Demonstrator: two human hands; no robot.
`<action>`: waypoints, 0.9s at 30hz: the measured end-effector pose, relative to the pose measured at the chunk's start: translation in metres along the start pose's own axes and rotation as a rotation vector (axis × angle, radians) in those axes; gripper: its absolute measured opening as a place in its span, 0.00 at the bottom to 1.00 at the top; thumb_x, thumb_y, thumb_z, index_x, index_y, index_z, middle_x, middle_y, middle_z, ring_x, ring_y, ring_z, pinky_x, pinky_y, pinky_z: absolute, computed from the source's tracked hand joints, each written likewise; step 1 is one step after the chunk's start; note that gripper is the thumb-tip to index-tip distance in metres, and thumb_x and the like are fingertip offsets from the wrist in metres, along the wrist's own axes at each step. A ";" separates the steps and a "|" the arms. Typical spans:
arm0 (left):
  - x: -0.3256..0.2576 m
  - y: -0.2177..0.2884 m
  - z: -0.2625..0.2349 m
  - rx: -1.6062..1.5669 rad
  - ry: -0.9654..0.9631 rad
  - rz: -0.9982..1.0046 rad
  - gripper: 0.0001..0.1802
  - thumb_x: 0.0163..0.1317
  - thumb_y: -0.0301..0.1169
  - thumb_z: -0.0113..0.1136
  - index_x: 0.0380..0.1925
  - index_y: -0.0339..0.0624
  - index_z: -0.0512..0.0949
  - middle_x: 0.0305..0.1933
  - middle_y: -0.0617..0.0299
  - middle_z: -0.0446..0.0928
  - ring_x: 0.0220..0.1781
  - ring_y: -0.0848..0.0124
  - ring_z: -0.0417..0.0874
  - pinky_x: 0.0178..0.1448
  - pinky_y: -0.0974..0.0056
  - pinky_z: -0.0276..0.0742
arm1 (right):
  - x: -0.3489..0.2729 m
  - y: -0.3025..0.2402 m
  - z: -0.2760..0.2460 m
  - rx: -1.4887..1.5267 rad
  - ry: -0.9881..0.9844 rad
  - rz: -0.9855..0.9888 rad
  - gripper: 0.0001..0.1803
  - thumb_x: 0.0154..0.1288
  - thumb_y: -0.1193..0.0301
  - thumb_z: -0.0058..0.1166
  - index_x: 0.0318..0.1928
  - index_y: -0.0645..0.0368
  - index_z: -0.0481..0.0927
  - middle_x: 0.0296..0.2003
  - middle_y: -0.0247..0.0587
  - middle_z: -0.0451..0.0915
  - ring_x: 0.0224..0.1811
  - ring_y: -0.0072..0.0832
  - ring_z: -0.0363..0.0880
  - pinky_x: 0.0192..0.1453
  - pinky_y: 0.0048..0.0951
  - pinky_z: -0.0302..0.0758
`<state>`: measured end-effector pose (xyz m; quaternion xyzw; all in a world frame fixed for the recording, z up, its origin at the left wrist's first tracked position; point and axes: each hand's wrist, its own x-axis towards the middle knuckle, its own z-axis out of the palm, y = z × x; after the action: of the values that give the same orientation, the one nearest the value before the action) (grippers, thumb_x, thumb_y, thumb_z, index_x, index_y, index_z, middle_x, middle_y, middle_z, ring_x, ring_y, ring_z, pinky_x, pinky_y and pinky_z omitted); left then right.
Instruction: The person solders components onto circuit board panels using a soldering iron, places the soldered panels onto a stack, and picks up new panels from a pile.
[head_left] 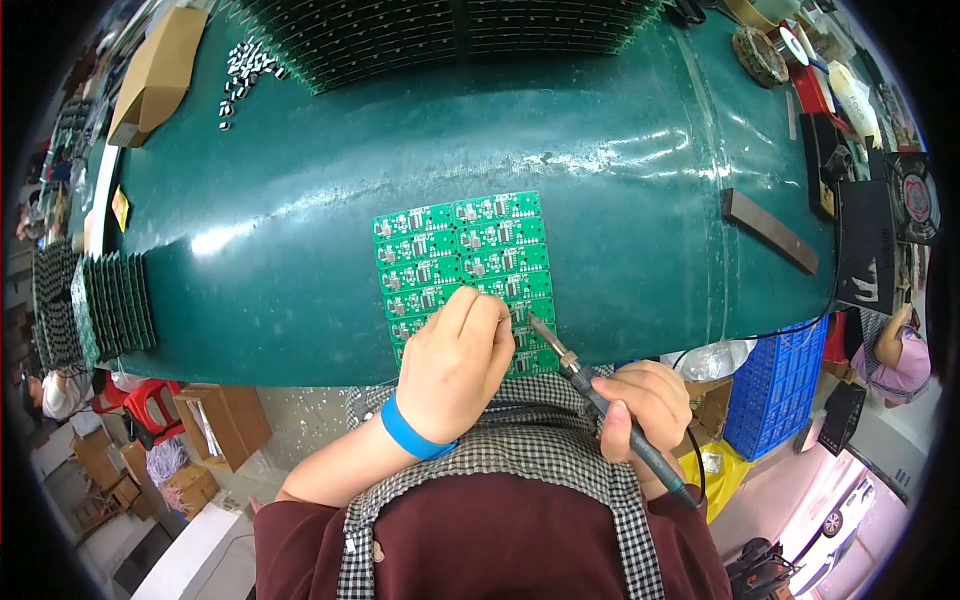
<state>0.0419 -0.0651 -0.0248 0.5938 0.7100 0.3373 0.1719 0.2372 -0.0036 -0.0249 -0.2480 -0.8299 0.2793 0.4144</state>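
Observation:
A green circuit board panel (420, 246), two columns of repeated small boards with chips, lies flat on the green work mat near the table's front edge. My right hand (645, 402) is wrapped around the handle of a soldering iron (590, 393). The iron slants up and left, its tip at the panel's lower right part. Over the panel's lower middle, my left hand (456, 360) has its fingers pinched together close to the iron's tip. Whatever the pinch holds is hidden by the fingers. A blue band (412, 432) circles my left wrist.
Stacked circuit boards (450, 40) stand at the far edge, more boards (115, 305) at left. Small metallic parts (245, 75) lie near a cardboard box (158, 75). At right are a dark bar (770, 232), a black fan unit (885, 230) and a blue crate (775, 390).

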 end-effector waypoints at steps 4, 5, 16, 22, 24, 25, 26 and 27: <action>0.000 0.001 0.002 0.013 -0.012 0.018 0.10 0.50 0.17 0.61 0.31 0.38 0.73 0.31 0.56 0.73 0.29 0.59 0.78 0.31 0.61 0.74 | -0.001 0.001 0.003 0.003 -0.003 0.010 0.07 0.52 0.74 0.55 0.30 0.64 0.82 0.19 0.39 0.77 0.18 0.31 0.77 0.22 0.27 0.74; 0.000 0.002 0.002 0.016 -0.016 0.014 0.10 0.50 0.16 0.61 0.31 0.37 0.73 0.31 0.55 0.73 0.29 0.59 0.78 0.32 0.60 0.74 | -0.001 0.001 0.004 0.002 -0.002 0.010 0.07 0.52 0.74 0.55 0.30 0.64 0.82 0.19 0.39 0.77 0.18 0.31 0.77 0.22 0.27 0.74; -0.003 0.008 0.002 -0.057 -0.093 -0.021 0.08 0.53 0.16 0.58 0.33 0.36 0.72 0.34 0.53 0.70 0.33 0.55 0.78 0.34 0.58 0.74 | -0.008 -0.005 0.002 -0.030 -0.010 -0.026 0.07 0.52 0.74 0.54 0.31 0.63 0.82 0.19 0.38 0.77 0.18 0.29 0.77 0.22 0.27 0.74; -0.011 0.007 -0.002 0.022 -0.067 0.052 0.06 0.56 0.19 0.57 0.32 0.37 0.71 0.31 0.53 0.67 0.28 0.57 0.77 0.30 0.57 0.74 | -0.017 -0.005 -0.004 0.005 0.050 -0.030 0.06 0.51 0.74 0.54 0.30 0.63 0.81 0.18 0.37 0.76 0.17 0.30 0.76 0.21 0.26 0.73; -0.013 0.007 -0.003 0.061 -0.096 0.024 0.06 0.55 0.19 0.57 0.32 0.38 0.71 0.30 0.54 0.68 0.27 0.57 0.77 0.29 0.57 0.74 | -0.018 -0.006 -0.004 -0.003 0.038 -0.032 0.06 0.51 0.74 0.54 0.29 0.63 0.81 0.18 0.37 0.76 0.17 0.30 0.76 0.21 0.27 0.72; -0.014 0.006 -0.001 0.023 -0.071 0.029 0.07 0.55 0.19 0.58 0.32 0.38 0.71 0.30 0.54 0.68 0.26 0.57 0.77 0.28 0.57 0.74 | -0.018 -0.006 -0.004 0.003 0.033 -0.032 0.06 0.51 0.74 0.54 0.29 0.63 0.81 0.18 0.37 0.76 0.16 0.30 0.76 0.20 0.26 0.71; -0.015 0.006 0.000 -0.014 -0.045 0.034 0.07 0.55 0.20 0.58 0.32 0.39 0.71 0.29 0.55 0.69 0.25 0.58 0.77 0.27 0.58 0.74 | -0.018 -0.007 -0.003 0.008 0.028 -0.032 0.06 0.51 0.74 0.54 0.29 0.63 0.81 0.18 0.38 0.76 0.16 0.30 0.75 0.20 0.26 0.71; -0.015 0.006 0.001 -0.016 -0.047 0.035 0.07 0.55 0.20 0.58 0.32 0.39 0.71 0.29 0.55 0.69 0.25 0.58 0.77 0.27 0.58 0.74 | -0.018 -0.007 -0.003 0.006 0.029 -0.030 0.06 0.51 0.74 0.54 0.29 0.63 0.81 0.18 0.38 0.76 0.16 0.30 0.75 0.20 0.26 0.71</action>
<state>0.0498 -0.0786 -0.0237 0.6125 0.6925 0.3319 0.1872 0.2479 -0.0193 -0.0282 -0.2380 -0.8267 0.2720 0.4312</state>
